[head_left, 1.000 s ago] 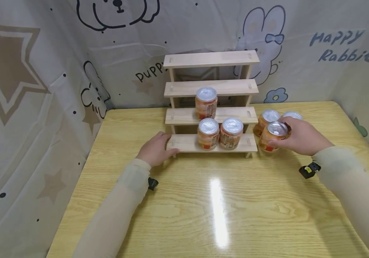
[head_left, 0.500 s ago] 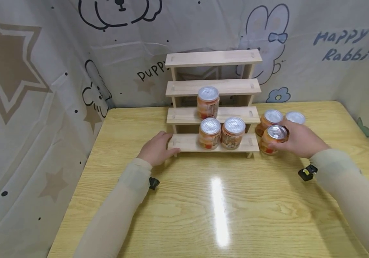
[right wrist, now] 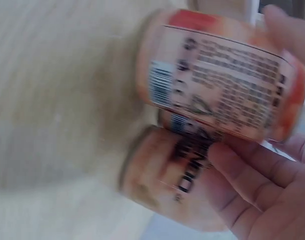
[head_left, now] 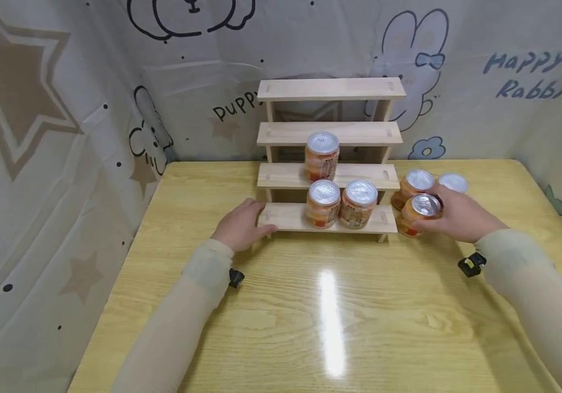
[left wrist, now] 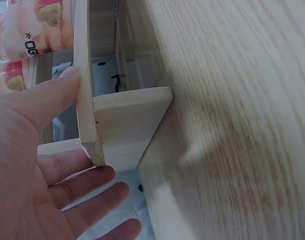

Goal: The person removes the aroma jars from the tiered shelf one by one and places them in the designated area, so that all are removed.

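Observation:
My left hand grips the left end of the lowest board of a wooden stepped shelf, thumb on the upper face and index finger at the underside. The other fingers of that hand spread loosely past the board in the left wrist view. At the shelf's right, my right hand holds an orange-labelled fruit can with a silver pull-tab lid, thumb on one side, fingers on the other. It is upright and close to the tabletop. Right behind it stands a second can; a third can is mostly hidden by my hand.
Two matching cans, a left one and a right one, stand side by side on the lowest board. Another can is on the second board up. A patterned cloth hangs behind the wood-grain table.
My right hand and its can have come down slightly towards the tabletop. My left hand keeps its grip on the shelf. The head view has shifted a little.

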`<action>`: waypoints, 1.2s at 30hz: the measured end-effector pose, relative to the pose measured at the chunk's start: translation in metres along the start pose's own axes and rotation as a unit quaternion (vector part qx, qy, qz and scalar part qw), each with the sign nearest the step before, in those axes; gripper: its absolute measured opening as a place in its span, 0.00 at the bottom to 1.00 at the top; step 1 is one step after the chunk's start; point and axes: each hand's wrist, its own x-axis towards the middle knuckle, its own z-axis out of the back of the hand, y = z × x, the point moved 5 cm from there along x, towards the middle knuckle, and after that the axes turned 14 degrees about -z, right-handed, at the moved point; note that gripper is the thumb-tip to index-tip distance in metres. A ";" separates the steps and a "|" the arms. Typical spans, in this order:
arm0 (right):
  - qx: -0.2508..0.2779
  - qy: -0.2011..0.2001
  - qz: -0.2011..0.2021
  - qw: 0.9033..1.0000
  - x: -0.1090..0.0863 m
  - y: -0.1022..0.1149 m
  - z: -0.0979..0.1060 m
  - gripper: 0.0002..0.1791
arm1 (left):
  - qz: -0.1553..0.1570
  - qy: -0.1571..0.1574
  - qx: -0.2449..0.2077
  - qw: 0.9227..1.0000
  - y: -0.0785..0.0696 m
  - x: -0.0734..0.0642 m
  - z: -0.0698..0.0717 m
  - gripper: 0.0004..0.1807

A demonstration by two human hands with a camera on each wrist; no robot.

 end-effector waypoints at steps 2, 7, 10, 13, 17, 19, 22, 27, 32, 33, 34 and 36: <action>-0.012 0.002 -0.013 1.000 -0.002 0.003 0.008 0.46 | -0.001 0.001 -0.001 1.000 0.000 0.000 0.000 0.42; -0.019 -0.014 -0.018 1.000 -0.002 0.026 0.032 0.45 | 0.003 -0.001 -0.005 1.000 0.001 -0.001 0.000 0.42; -0.014 -0.023 0.006 1.000 0.003 0.051 0.040 0.44 | 0.004 -0.001 -0.003 1.000 0.002 -0.002 0.000 0.42; -0.016 -0.023 0.034 0.999 0.010 0.083 0.045 0.45 | 0.004 0.000 -0.001 1.000 0.002 -0.003 0.000 0.41; -0.026 -0.008 0.064 0.998 0.021 0.128 0.046 0.48 | 0.003 -0.003 -0.004 1.000 0.001 -0.002 -0.001 0.41; -0.027 -0.001 0.077 0.997 0.027 0.148 0.045 0.50 | 0.004 -0.006 -0.008 1.000 0.001 -0.002 -0.001 0.42; -0.029 0.006 0.096 0.995 0.035 0.172 0.045 0.51 | 0.004 -0.009 -0.009 1.000 0.001 -0.002 -0.001 0.42; -0.040 0.012 0.117 0.992 0.047 0.194 0.040 0.54 | 0.006 -0.008 -0.012 1.000 0.002 -0.001 -0.002 0.42; -0.043 0.022 0.126 0.991 0.057 0.202 0.035 0.55 | 0.006 -0.007 -0.016 1.000 0.002 -0.002 -0.003 0.42; -0.042 0.025 0.126 0.991 0.059 0.204 0.034 0.56 | 0.006 -0.007 -0.016 1.000 0.003 -0.002 -0.003 0.42; -0.040 0.029 0.125 0.991 0.061 0.206 0.033 0.56 | 0.006 -0.007 -0.016 1.000 0.003 -0.002 -0.003 0.42; -0.039 0.036 0.124 0.991 0.064 0.212 0.032 0.56 | 0.008 -0.007 -0.018 1.000 0.005 -0.002 -0.003 0.42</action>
